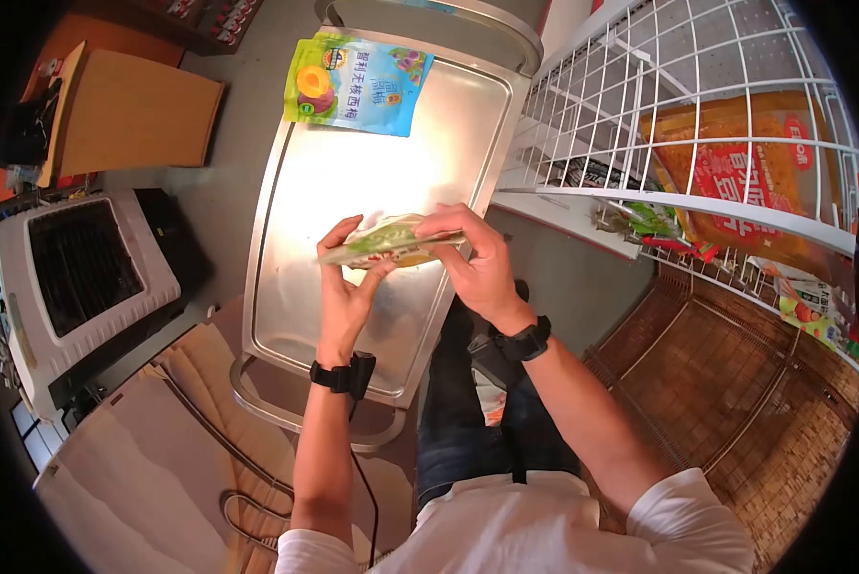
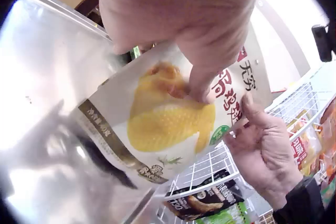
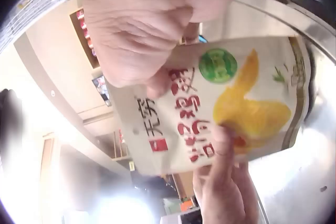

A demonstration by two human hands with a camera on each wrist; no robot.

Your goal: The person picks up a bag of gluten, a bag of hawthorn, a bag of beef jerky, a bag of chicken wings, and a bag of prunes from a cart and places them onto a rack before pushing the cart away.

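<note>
Both hands hold a white snack bag (image 2: 173, 113) printed with a chicken wing and red Chinese lettering. In the head view the bag (image 1: 391, 244) is held nearly edge-on over the metal cart top. My left hand (image 1: 347, 292) grips one end, its thumb pressing the printed face. The right hand (image 1: 477, 263) pinches the other end, near the lettering, as the right wrist view shows of the bag (image 3: 210, 103). A blue and green pouch of dried prunes (image 1: 357, 86) lies flat at the cart's far end.
The metal cart (image 1: 286, 330) has a raised rim and tube handles. On the right stands a white wire rack (image 1: 697, 196) with a large orange bag (image 1: 736, 163) and other packets. A brown wicker basket (image 1: 726, 383) sits below it. Cardboard boxes (image 1: 161, 450) and a grey-white machine (image 1: 89, 277) are left.
</note>
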